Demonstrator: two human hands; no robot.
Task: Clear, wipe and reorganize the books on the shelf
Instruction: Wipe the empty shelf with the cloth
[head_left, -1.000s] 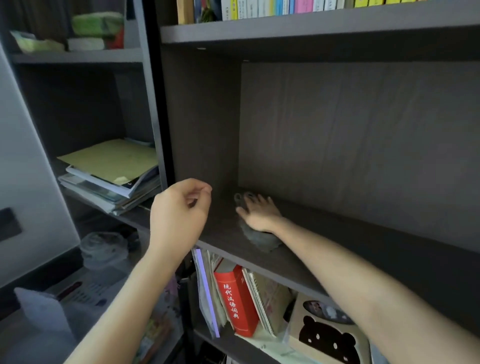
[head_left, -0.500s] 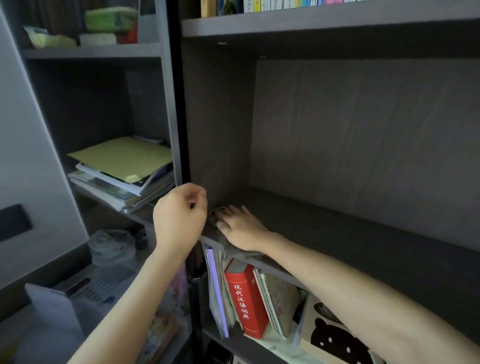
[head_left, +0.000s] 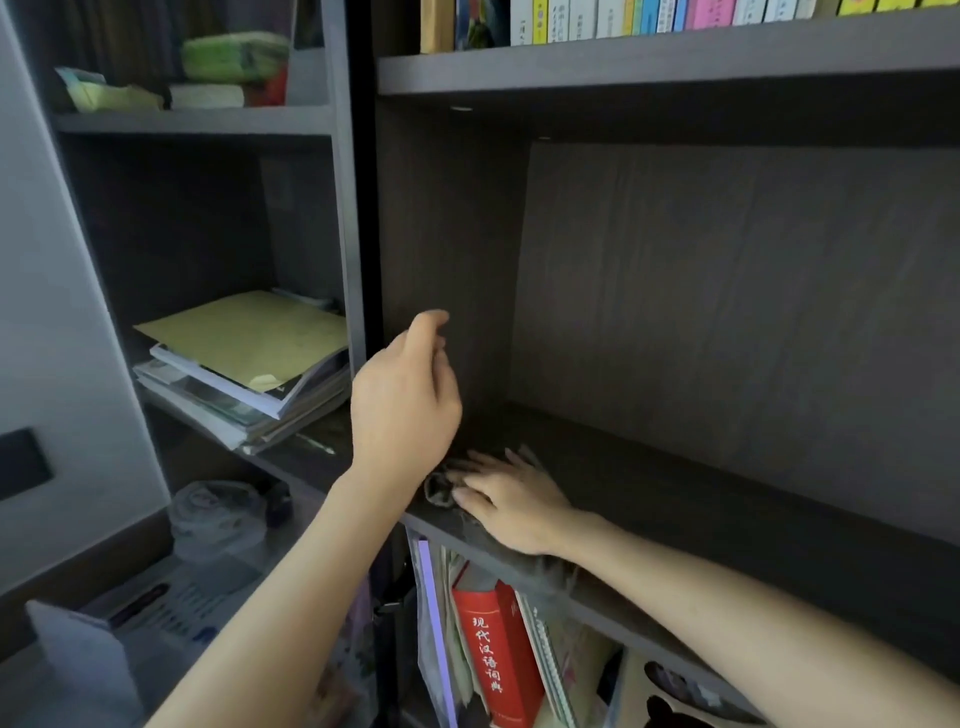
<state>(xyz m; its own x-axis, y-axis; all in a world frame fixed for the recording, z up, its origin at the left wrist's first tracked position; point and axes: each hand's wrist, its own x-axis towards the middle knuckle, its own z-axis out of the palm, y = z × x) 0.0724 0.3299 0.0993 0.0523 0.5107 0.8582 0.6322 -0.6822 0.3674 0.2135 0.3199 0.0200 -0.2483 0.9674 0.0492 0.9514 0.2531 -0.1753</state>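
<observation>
A dark wooden shelf board (head_left: 727, 519) holds no books in its compartment. My right hand (head_left: 511, 501) lies flat with spread fingers on a dark grey cloth (head_left: 441, 491) at the board's front left corner, and part of the cloth hangs over the front edge. My left hand (head_left: 402, 405) hovers in the air just above and left of it, fingers loosely curled, holding nothing. Below the board stand a red dictionary (head_left: 496, 654) and other books. A row of coloured books (head_left: 623, 21) fills the shelf above.
A stack of magazines under a yellow folder (head_left: 244, 353) lies in the left compartment. A dark upright post (head_left: 358, 182) divides the two sections. A bundled plastic bag (head_left: 218, 519) and white papers (head_left: 78, 654) lie lower left. A panda-print box (head_left: 670, 701) stands bottom right.
My right hand slid the cloth from deeper on the shelf to its front left corner. My left hand rose a little and its fingers loosened.
</observation>
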